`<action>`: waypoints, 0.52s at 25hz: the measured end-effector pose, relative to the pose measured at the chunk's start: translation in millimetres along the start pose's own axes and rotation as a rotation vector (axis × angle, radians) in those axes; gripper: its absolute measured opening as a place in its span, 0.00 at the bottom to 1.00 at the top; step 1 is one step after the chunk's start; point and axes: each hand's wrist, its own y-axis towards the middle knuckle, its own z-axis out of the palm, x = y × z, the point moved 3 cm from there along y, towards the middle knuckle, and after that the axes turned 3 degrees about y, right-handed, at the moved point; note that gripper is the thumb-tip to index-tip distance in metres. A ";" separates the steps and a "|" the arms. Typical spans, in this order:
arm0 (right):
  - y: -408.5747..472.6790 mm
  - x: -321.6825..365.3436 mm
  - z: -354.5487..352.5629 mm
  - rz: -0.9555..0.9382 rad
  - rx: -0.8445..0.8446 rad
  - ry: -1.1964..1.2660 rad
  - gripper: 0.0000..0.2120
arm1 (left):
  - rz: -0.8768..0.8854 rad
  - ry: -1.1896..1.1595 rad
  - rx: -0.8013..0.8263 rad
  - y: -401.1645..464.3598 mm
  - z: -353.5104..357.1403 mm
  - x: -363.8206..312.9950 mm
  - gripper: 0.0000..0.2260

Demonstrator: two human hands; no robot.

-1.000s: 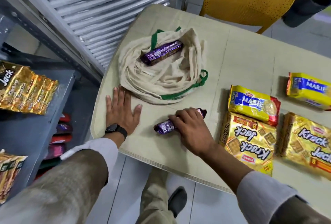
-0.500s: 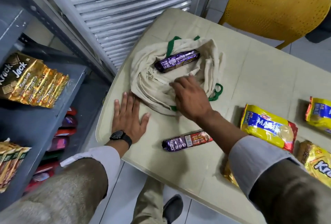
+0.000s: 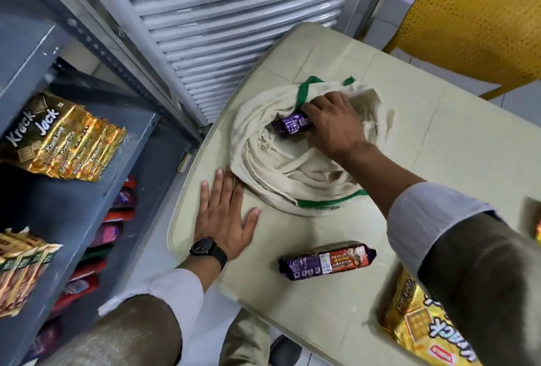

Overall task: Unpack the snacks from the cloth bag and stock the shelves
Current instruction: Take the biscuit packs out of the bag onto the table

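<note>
The job looks partly done, with a good bit left. The right hand reaches into the soft cream cloth bag with green handles, which lies slumped on the pale beige table. Its fingers curl over a shiny purple biscuit packet that sits inside the bag, so it seems to be taking hold of it, but the packet is not lifted out yet. I cannot tell if anything else hides under the folds of the bag. The left hand lies flat on the table just beside the bag, fingers spread out straight, holding nothing. It wears a black wristwatch. Some snacks are already out: a second purple and red biscuit packet lies on the table near the front edge, and a big yellow cracker packet lies at the lower right. These are not on the shelves yet. The grey metal shelf rack on the left already has some stock: gold cracker packets on top, more gold packets lower down, and red and pink packets below. So the bag needs emptying, and then the table snacks need to go on the rack.
</note>
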 end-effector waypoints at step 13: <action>-154.0 24.4 -57.6 -0.079 -0.454 0.486 0.22 | -0.007 -0.013 -0.032 -4.4 -3.5 -3.8 0.36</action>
